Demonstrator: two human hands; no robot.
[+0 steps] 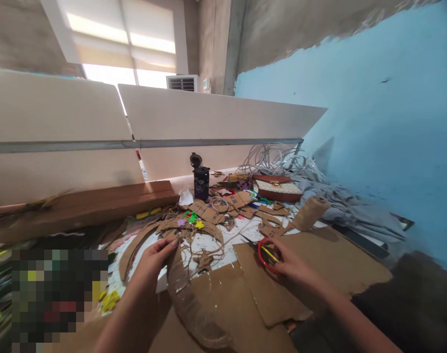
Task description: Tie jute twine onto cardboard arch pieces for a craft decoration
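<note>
The curved cardboard strip [186, 299] hangs from the left hand [162, 257], pinched at its upper end between thumb and fingers; from there it bows down toward the wearer, its face shiny. The right hand [285, 264] is closed round the handles of the scissors [260, 253], blades pointing away and to the left, well apart from the strip. Whether the blades are parted is hard to tell.

The step in hand looks like shaping or checking the strip between cuts. Cutting it would call for a steady left pinch, with the blades brought across to the strip's edge.

Under the scissors grip lies a cardboard sheet [269, 299]. Just beyond the left fingertips is a twine-wrapped arc [209, 227] with small bright flowers [190, 216] on it, and beside it a cardboard star [204, 261]. Beyond the right hand, off to its right, stands a leaning twine spool [310, 214]; farther past both hands are a dark bottle [201, 184], its lid up, and a handbag [277, 189].
</note>
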